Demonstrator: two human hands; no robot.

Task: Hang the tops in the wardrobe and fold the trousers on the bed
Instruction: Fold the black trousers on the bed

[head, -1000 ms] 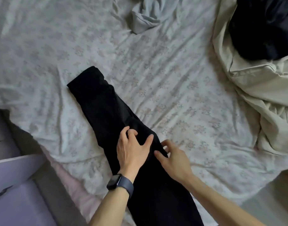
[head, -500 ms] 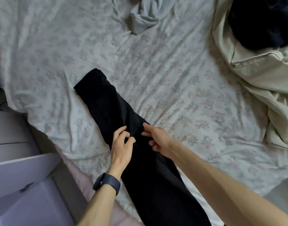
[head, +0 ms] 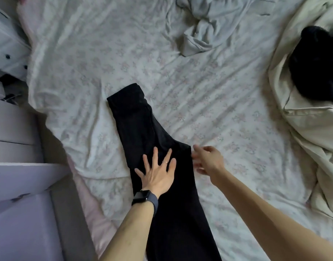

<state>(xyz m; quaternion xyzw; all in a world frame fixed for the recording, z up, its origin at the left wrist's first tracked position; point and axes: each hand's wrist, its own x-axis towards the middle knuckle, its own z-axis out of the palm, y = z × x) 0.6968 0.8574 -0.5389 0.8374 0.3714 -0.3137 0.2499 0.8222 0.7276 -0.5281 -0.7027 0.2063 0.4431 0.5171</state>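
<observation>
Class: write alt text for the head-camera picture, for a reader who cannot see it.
A left hand presses flat, fingers spread, on black trousers laid out on a floral bed sheet; the blurred right hand hovers at their right edge. A crumpled grey garment lies beyond, and a black garment sits on a beige garment at right.

no readable text, no labels, no brand marks, no numbers, no signs, smartwatch (head: 141, 196) face dark and blank

The left hand (head: 158, 173) lies palm down, fingers straight and spread, pointing far. Just right of it the right hand (head: 207, 160) is blurred, fingers loosely extended leftward. Both bare forearms reach in from the near edge.
</observation>
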